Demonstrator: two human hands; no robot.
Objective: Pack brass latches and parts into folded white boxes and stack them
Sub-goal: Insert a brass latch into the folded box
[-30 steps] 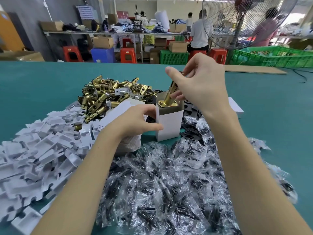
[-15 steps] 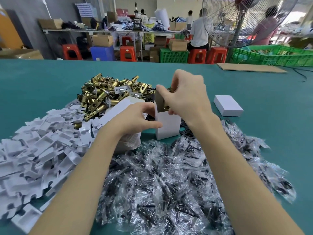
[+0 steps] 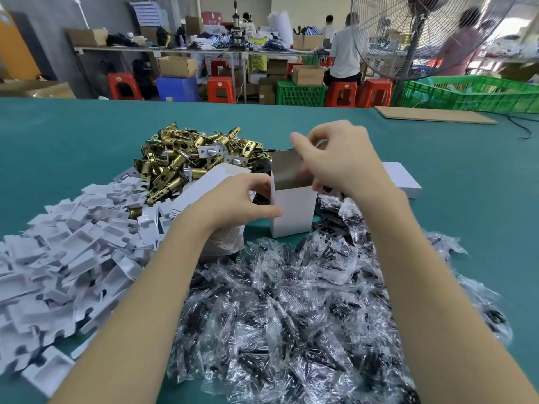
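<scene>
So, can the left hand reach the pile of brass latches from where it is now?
Probably yes. The left hand grips the upright white box, and the latches lie just beyond it with nothing between them but flat white cards. It would first have to let go of the box.

Grey wall [image 3: 52, 13], red stools [image 3: 220, 89] (plastic), green crates [image 3: 300, 93], standing fan [image 3: 420, 33]

Head-worn view, forward-down, close over table [image 3: 87, 135].
</scene>
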